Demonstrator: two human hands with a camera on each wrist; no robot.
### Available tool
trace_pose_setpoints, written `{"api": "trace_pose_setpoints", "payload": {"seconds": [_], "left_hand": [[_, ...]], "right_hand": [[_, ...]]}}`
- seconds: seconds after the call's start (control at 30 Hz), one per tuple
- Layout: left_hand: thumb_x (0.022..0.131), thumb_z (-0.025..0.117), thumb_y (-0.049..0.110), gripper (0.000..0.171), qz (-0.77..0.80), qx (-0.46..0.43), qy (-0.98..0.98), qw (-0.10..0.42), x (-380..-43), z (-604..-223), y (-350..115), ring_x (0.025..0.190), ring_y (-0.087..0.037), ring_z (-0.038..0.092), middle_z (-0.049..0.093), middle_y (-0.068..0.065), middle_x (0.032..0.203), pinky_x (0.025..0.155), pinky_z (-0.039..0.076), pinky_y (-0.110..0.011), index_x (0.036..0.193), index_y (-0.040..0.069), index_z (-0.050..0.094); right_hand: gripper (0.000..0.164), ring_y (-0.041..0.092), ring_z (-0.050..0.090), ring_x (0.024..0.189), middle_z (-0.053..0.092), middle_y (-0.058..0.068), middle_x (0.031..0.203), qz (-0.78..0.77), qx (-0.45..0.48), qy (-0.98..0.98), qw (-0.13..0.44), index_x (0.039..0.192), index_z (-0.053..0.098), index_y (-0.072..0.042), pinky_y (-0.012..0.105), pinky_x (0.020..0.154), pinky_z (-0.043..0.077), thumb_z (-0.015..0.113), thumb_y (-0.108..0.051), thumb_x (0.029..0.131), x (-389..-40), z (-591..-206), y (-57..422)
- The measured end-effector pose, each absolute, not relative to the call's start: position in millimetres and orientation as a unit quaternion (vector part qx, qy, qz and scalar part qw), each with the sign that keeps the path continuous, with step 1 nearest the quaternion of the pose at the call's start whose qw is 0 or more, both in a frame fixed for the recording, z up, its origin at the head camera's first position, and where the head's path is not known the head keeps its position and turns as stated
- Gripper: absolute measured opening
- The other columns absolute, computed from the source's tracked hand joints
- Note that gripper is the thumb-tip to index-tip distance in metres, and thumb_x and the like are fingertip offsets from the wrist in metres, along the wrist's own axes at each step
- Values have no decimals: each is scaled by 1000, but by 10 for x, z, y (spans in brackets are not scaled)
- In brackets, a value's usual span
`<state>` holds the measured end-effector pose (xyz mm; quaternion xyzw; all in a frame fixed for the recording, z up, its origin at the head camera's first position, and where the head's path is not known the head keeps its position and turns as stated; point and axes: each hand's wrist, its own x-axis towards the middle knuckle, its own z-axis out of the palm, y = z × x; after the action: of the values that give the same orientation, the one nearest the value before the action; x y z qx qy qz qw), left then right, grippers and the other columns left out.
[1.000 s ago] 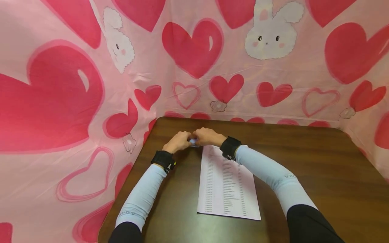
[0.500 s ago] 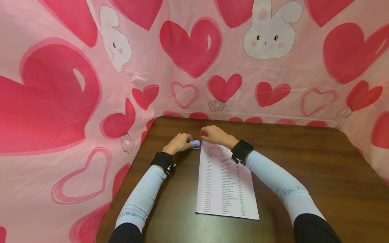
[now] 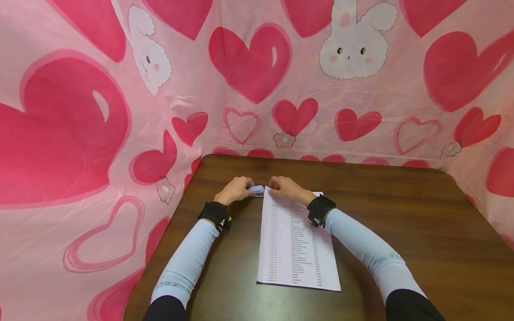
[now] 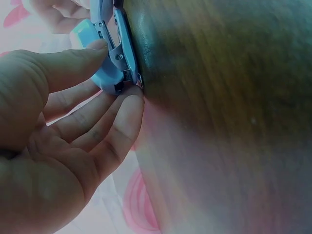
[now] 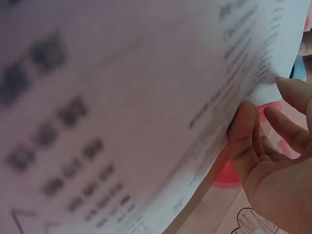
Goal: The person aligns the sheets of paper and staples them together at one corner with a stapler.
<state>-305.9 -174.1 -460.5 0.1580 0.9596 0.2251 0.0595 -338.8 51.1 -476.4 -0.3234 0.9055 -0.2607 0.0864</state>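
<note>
In the head view, my left hand (image 3: 234,189) grips a light blue stapler (image 3: 256,191) at the far left part of the table. The left wrist view shows the thumb on one side of the stapler (image 4: 108,63) and fingertips at its end. Just right of it, my right hand (image 3: 288,188) holds the top edge of a printed paper (image 3: 297,249) near its far left corner. Seen from the right wrist, the thumb touches the paper (image 5: 146,97) and curled fingers are at its edge. Whether it is one sheet or more, I cannot tell.
A brown wooden table (image 3: 401,223) with rounded corners carries the paper and extends to the right. Pink cloth (image 3: 241,62) with hearts and rabbits hangs behind it and along its left side.
The right hand has come off the stapler, moved right and lowered onto the paper's top edge. The left hand keeps its grip on the stapler, almost still.
</note>
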Motion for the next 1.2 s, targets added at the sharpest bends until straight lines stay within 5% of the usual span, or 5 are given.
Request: {"api": "trace_pose_setpoints", "payload": {"seconds": [0.2,0.43,0.97,1.2], "left_hand": [[88,72,22,22,231,160,958,61,-3062,-4613,-1741,84,-20,56,67,-6,95,76,46,-31,106,9,70],[88,72,22,21,229,163,958,57,-3090,-4611,-1703,83,-20,57,67,-6,94,76,47,-32,105,10,70],[89,72,20,19,224,182,955,61,-3097,-4582,-1594,80,-21,56,64,-6,91,71,45,-31,105,10,68],[92,68,17,46,245,203,947,45,-2984,-4599,-1607,98,-22,59,66,-9,119,92,51,-40,136,14,55]], "right_hand": [[16,18,56,80,65,5,87,-263,-334,901,82,102,63,-7,30,74,48,67,-18,91,-3393,-4784,496],[24,21,59,94,70,9,102,-248,-343,902,84,113,68,-7,39,87,49,67,-14,90,-3368,-4784,490],[26,22,54,94,67,9,102,-226,-317,918,75,112,70,-9,38,83,46,70,-18,87,-3346,-4759,473],[29,22,55,98,66,10,106,-235,-304,918,100,115,69,-11,41,86,47,71,-20,87,-3320,-4764,461]]}}
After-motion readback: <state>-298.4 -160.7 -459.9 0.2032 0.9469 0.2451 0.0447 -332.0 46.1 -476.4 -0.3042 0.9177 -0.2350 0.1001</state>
